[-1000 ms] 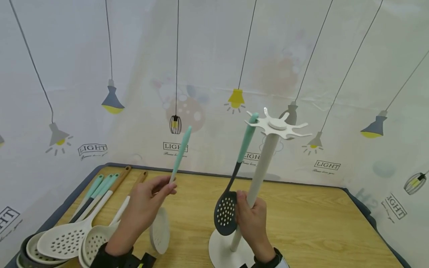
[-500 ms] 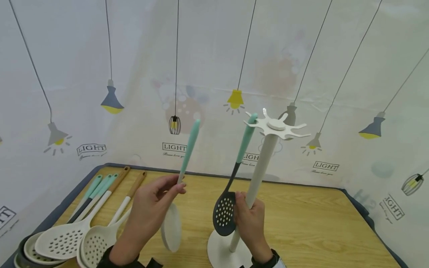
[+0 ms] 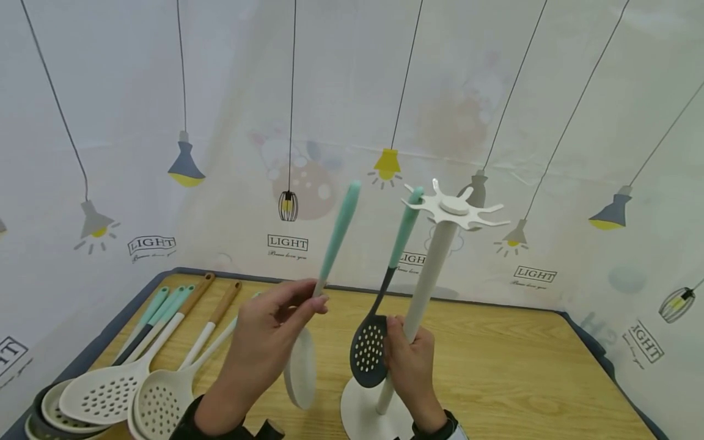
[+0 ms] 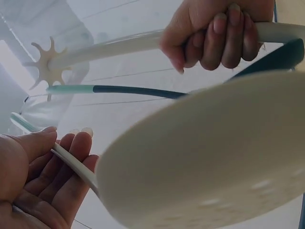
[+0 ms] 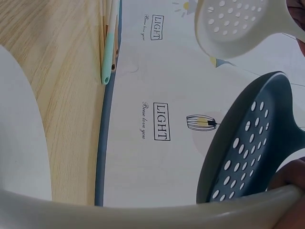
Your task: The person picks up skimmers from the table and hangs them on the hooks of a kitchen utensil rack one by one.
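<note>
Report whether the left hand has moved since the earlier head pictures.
Yes. In the head view, the left hand has shifted rightward, closer to the stand, judged against the printed yellow lamp.

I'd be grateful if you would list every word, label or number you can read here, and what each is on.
"LIGHT": boxed on the backdrop, several times, some cut off or partly hidden.
"Beese love you" (my best reading): script beneath, on the backdrop, clearest in the right wrist view.
Letters at the backdrop's right: too faint to read surely.
Held skimmer, dark skimmer and stand: no readable text.
</note>
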`<action>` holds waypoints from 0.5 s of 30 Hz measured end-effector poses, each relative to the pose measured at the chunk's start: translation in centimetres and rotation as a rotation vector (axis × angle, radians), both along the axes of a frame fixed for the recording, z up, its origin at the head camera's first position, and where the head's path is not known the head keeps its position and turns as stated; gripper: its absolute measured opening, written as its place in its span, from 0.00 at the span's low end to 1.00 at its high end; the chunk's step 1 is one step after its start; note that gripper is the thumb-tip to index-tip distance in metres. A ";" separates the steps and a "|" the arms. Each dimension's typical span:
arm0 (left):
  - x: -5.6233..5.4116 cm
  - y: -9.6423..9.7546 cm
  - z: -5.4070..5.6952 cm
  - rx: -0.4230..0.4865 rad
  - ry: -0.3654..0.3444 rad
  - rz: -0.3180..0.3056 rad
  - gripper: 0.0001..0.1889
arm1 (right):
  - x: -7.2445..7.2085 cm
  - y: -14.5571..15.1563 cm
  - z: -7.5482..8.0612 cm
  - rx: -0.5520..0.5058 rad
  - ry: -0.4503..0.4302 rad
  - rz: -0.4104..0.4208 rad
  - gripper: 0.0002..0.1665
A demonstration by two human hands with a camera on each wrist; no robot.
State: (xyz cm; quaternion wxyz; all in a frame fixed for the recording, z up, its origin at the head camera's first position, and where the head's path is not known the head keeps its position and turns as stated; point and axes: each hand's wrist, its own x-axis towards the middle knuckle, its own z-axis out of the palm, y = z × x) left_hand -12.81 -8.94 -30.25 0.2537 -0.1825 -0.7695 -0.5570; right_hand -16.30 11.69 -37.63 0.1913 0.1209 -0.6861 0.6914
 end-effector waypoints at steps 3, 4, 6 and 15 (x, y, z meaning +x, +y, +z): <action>0.0 0.6 0.2 -0.007 -0.008 -0.019 0.11 | 0.0 0.0 0.0 -0.001 0.003 0.000 0.26; 0.0 0.7 0.2 -0.008 -0.009 -0.024 0.11 | 0.0 0.1 0.0 -0.005 0.001 0.002 0.26; 0.0 1.1 0.2 -0.010 -0.011 -0.028 0.11 | 0.0 0.1 0.0 -0.009 0.002 0.007 0.25; 0.0 2.4 0.2 -0.004 0.053 -0.076 0.12 | 0.0 0.1 0.2 -0.012 -0.017 0.005 0.24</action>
